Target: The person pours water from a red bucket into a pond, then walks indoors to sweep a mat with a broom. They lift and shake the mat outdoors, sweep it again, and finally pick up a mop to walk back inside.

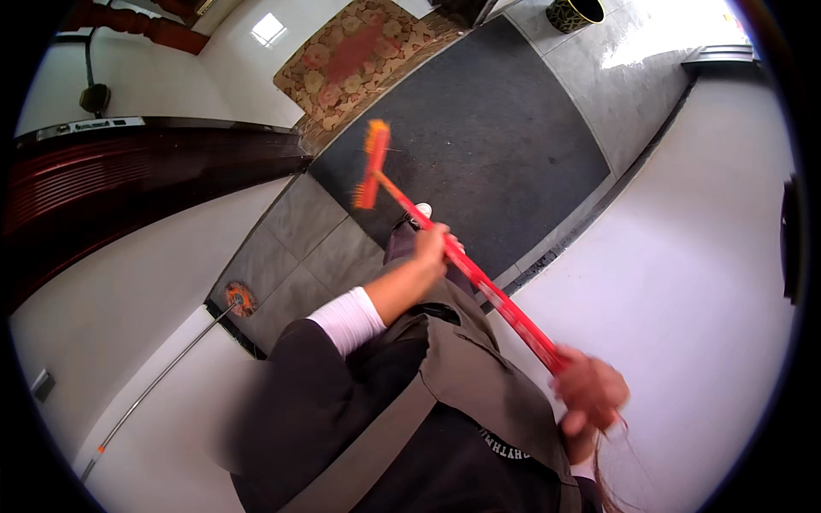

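Note:
A long-handled scrub brush runs slantwise across the view, with a red handle (505,309) and a narrow red head (375,162) edged with orange bristles. My left hand (434,244) is wrapped round the middle of the handle, in front of my body. Farther back, my right hand (590,389) grips the handle's upper end, slightly blurred. The head appears over the left part of a dark grey mat (496,128); whether it touches the mat I cannot tell.
A patterned rug (355,56) lies beyond the threshold by the dark red door (128,179). A mop (240,299) with an orange head leans at the left wall. At the far side stands a black and gold bin (575,14). A white wall (676,282) borders the right.

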A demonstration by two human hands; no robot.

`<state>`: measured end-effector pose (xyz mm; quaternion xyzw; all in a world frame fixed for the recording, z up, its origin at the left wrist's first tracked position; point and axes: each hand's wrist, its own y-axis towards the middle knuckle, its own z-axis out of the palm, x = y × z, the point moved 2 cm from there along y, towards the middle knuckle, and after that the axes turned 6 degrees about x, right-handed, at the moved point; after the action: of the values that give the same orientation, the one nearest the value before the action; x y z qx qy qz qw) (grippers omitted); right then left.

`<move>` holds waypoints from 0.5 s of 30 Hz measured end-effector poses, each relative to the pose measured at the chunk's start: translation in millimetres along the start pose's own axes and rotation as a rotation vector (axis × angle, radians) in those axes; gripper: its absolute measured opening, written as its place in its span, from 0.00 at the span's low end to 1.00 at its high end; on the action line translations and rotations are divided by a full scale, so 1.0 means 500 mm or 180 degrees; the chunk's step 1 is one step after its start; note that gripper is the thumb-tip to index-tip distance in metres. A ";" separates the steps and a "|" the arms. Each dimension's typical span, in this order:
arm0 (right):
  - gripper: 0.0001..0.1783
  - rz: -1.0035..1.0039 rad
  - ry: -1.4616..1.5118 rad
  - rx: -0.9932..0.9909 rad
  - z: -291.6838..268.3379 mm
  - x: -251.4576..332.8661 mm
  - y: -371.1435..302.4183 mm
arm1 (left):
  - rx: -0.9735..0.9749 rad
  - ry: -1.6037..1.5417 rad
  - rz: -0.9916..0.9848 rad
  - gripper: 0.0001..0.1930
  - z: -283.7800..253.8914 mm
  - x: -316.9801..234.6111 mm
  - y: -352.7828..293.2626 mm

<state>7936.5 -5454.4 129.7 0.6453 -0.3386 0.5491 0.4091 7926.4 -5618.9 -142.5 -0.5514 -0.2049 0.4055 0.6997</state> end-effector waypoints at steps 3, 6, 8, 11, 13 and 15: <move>0.15 0.0218 0.0415 -0.0070 0.037 -0.136 0.046 | -0.0251 0.0054 0.0377 0.03 -0.084 -0.079 0.140; 0.11 0.0256 0.0217 -0.0117 0.052 -0.178 0.055 | -0.0371 0.0167 0.0407 0.02 -0.097 -0.120 0.228; 0.11 0.0180 -0.0015 -0.0237 0.044 -0.161 0.050 | -0.0146 0.0432 0.0152 0.03 -0.028 -0.079 0.231; 0.14 0.0456 -0.0505 -0.0426 0.011 -0.068 0.060 | 0.0420 0.0347 -0.0387 0.05 0.089 0.041 0.225; 0.16 0.0488 -0.0528 -0.0736 -0.027 -0.013 0.049 | 0.0562 0.0492 -0.0568 0.03 0.146 0.084 0.167; 0.20 0.0367 -0.0686 -0.1122 -0.035 0.027 0.036 | 0.0532 0.0564 -0.0489 0.03 0.170 0.078 0.096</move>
<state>7915.4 -5446.5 147.0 0.5983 -0.5076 0.4317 0.4450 7870.7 -5533.3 -167.4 -0.5075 -0.1494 0.3162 0.7875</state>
